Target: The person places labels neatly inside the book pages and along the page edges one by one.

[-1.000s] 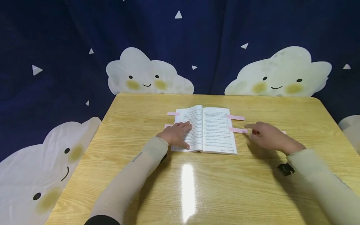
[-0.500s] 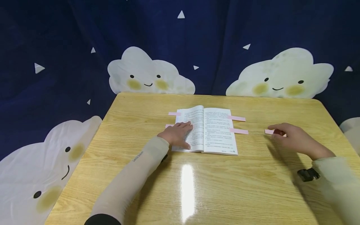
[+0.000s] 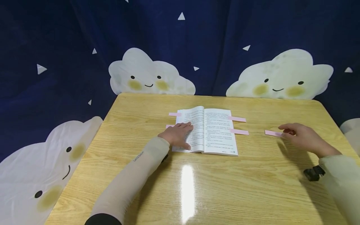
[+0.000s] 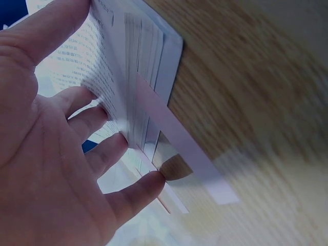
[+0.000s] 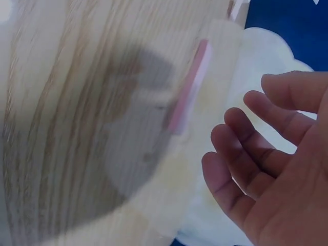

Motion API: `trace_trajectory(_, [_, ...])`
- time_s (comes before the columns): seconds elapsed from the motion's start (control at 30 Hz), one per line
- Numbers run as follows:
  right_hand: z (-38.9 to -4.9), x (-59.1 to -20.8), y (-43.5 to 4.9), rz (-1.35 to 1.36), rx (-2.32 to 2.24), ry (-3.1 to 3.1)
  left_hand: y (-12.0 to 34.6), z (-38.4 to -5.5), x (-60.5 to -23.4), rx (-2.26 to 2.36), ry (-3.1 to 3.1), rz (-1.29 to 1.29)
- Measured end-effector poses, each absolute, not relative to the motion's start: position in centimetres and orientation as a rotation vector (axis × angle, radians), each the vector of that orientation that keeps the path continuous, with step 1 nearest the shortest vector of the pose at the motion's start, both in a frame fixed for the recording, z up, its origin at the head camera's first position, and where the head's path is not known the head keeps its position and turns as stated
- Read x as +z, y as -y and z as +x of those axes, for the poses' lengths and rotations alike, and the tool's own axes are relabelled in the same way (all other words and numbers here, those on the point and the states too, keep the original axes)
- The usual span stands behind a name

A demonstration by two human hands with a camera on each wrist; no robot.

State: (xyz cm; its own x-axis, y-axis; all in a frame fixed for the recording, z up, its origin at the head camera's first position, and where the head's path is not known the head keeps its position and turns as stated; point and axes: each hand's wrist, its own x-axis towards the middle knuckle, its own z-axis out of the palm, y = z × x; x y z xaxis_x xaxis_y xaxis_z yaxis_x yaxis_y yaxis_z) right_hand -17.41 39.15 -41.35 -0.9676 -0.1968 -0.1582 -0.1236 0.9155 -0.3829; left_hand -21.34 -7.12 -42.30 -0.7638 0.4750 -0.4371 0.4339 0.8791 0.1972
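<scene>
An open book (image 3: 219, 134) lies on the wooden table with printed pages up. My left hand (image 3: 177, 135) rests on its left page with fingers spread. Two pink sticky tabs stick out past the left edge, the upper tab (image 3: 175, 114) in full and the other partly behind the hand. From the right page extend an upper pink tab (image 3: 237, 119) and a lower pink tab (image 3: 239, 131). A small pad of pink sticky notes (image 3: 273, 133) lies to the right of the book. Beside it hovers my right hand (image 3: 302, 137), fingers loosely bent and holding nothing in the right wrist view.
The light wooden table (image 3: 157, 193) carries a bright glare streak in front of the book. A dark blue curtain (image 3: 213, 47) with white clouds hangs along the back and left edges.
My right hand has moved right, from beside the lower right tab to the sticky note pad, which now shows more fully. The left hand stays on the page.
</scene>
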Motion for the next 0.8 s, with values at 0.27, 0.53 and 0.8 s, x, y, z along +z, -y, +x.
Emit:
trace_trajectory(0.27, [-18.5, -42.0, -40.5, -0.23, -0.51, -2.899, 7.1, -21.4, -42.4, 0.124, -2.562, 0.669])
trace_trajectory(0.53, [-20.3, -42.4, -39.7, -0.278, -0.383, -2.878, 7.3, -21.4, -42.2, 0.125, -2.555, 0.659])
trace_trajectory(0.8, [-21.2, -43.1, -38.2, -0.339, -0.375, -2.865, 7.1, -21.4, -42.2, 0.149, -2.551, 0.633])
